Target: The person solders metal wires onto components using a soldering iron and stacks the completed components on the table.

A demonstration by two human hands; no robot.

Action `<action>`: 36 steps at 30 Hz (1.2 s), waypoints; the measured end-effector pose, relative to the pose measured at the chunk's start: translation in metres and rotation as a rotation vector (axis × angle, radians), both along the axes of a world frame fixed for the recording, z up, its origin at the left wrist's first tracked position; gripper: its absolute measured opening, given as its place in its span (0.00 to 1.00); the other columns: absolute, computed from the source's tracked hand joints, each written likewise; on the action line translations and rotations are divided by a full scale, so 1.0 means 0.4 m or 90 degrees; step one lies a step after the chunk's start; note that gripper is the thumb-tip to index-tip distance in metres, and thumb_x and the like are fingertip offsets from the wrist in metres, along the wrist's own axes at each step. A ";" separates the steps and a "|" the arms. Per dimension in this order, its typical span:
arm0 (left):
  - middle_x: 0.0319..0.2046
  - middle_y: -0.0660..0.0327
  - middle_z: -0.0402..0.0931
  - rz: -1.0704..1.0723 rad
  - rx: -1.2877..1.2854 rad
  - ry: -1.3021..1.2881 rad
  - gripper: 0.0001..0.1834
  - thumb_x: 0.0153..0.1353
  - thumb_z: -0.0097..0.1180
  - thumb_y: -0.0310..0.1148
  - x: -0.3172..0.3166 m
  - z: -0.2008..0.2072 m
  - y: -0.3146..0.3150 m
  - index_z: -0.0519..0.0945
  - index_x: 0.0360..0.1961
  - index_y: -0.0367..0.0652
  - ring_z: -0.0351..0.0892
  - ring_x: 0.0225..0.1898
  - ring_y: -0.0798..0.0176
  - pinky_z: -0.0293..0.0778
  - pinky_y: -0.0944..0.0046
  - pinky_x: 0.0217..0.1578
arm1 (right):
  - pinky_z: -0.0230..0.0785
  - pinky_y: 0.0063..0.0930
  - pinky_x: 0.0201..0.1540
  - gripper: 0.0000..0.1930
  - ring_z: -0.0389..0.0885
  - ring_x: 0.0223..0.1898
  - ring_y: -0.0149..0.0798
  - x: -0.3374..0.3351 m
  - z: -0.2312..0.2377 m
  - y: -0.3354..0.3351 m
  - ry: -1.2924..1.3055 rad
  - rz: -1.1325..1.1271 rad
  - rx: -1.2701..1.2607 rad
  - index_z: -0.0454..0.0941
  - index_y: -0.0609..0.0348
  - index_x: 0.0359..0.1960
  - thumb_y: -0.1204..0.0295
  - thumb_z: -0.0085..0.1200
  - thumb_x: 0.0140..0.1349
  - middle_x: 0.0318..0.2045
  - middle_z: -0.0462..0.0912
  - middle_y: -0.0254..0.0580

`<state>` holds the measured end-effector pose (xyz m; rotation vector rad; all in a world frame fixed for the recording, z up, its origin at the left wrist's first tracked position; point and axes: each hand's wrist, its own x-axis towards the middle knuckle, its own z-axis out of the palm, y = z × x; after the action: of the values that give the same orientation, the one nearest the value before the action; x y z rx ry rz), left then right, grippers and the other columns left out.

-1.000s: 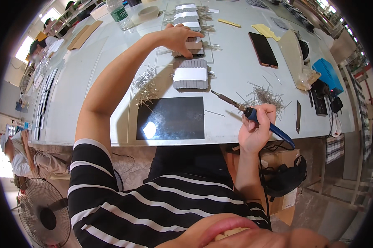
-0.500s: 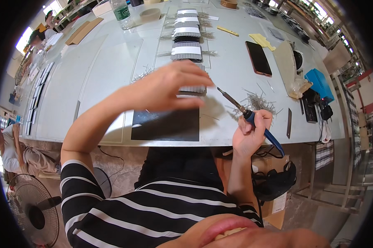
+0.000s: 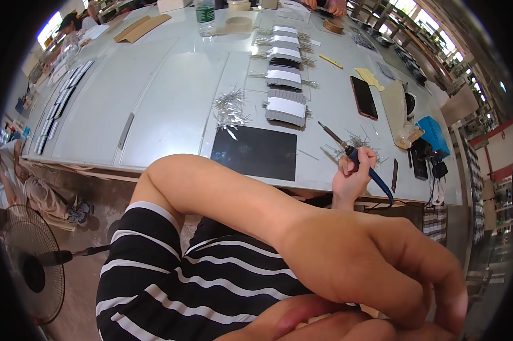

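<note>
1. Your right hand (image 3: 353,176) grips the soldering iron (image 3: 356,156), tip pointing to 10 o'clock above the table (image 3: 171,113).
2. Your left hand (image 3: 375,267) hangs loosely curled, holding nothing, close to the camera at 5 o'clock.

The person wears a black shirt with thin white stripes going across it and short sleeves that stop high on the arm, so both arms are bare, and the left hand (image 3: 375,267) and right hand (image 3: 352,176) have no gloves or rings.
</note>
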<state>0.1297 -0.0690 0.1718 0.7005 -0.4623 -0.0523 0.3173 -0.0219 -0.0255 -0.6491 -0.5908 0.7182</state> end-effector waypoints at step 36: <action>0.34 0.52 0.81 0.677 0.098 -0.469 0.13 0.63 0.47 0.34 -0.191 -0.080 -0.091 0.81 0.37 0.38 0.78 0.38 0.59 0.73 0.60 0.50 | 0.47 0.17 0.17 0.06 0.58 0.14 0.21 0.044 -0.003 0.051 0.033 0.017 -0.088 0.69 0.53 0.31 0.74 0.53 0.65 0.16 0.65 0.28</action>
<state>0.0531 -0.1054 0.1399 1.0396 -0.7347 1.2151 0.3348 -0.0014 -0.0269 -0.7500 -0.5053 0.8039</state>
